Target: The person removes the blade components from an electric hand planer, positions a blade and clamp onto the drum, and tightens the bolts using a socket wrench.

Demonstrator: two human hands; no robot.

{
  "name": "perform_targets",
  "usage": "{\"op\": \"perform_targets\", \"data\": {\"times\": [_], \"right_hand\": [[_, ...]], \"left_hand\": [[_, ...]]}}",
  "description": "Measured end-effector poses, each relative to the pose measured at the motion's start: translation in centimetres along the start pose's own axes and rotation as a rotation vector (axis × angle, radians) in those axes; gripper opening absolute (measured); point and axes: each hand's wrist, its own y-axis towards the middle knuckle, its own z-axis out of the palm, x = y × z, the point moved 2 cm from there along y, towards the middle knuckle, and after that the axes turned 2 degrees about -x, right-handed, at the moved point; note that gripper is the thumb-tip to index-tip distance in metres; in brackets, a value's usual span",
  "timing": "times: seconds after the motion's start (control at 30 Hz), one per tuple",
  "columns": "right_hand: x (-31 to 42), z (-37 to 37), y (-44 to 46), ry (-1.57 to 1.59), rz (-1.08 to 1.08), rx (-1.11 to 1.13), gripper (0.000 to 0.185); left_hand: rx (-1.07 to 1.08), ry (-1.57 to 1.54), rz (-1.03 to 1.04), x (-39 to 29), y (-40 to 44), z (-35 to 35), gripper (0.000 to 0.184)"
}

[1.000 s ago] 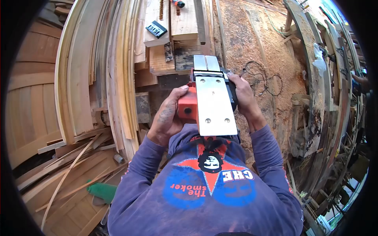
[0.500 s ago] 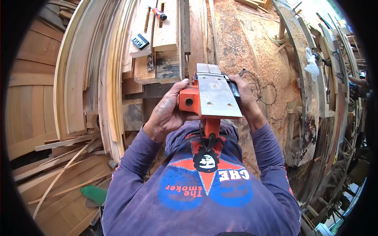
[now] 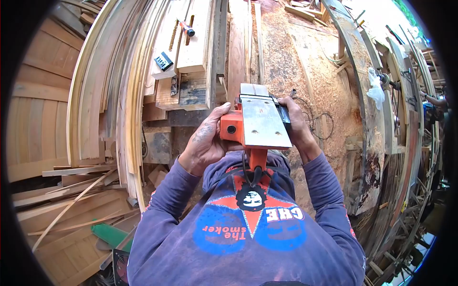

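Observation:
An orange power planer [image 3: 232, 128] is held upside down in front of my chest, its flat metal sole [image 3: 265, 121] facing up. My left hand [image 3: 206, 140] grips the orange body from the left, thumb on top. On the other side, my right hand [image 3: 298, 124] is closed round the dark edge of the tool. The orange handle and a black cord point toward my shirt. Beyond the planer, thick slotted timbers [image 3: 194, 57] carry a small black box with white markings [image 3: 163, 61] and an orange-and-black tool [image 3: 187, 29].
Long boards [image 3: 90, 90] stand at the left, above scrap strips and a green object [image 3: 110, 237]. Wood shavings [image 3: 329, 90] and a loose black cord lie to the right. A plastic bag [image 3: 376, 90] hangs there, and another person's arm [image 3: 435, 100] shows at the far right.
The planer has tilted, so its sole looks shorter and its orange handle has come into view. Both hands have kept their hold. The timbers have shifted left and down in view.

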Motion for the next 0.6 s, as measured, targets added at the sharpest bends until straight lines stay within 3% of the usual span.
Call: {"op": "perform_targets", "data": {"times": [0.23, 0.37, 0.43, 0.5, 0.6], "right_hand": [[-0.5, -0.6, 0.9, 0.105, 0.116, 0.018, 0.027], [0.1, -0.6, 0.3, 0.051, 0.142, 0.077, 0.029], [0.9, 0.0, -0.6, -0.163, -0.113, 0.008, 0.031], [-0.2, -0.4, 0.4, -0.123, -0.098, -0.001, 0.033], [-0.2, 0.0, 0.2, -0.472, -0.498, 0.058, 0.030]], "left_hand": [[-0.060, -0.045, 0.018, 0.8, -0.1, 0.9, 0.055], [-0.110, -0.053, 0.036, 0.8, -0.7, 1.3, 0.044], [-0.126, -0.030, 0.028, 0.9, -1.0, 0.7, 0.043], [-0.090, 0.041, 0.085, 1.2, -1.4, 0.0, 0.045], [-0.035, 0.098, 0.138, 1.0, -2.1, -0.1, 0.047]]}}
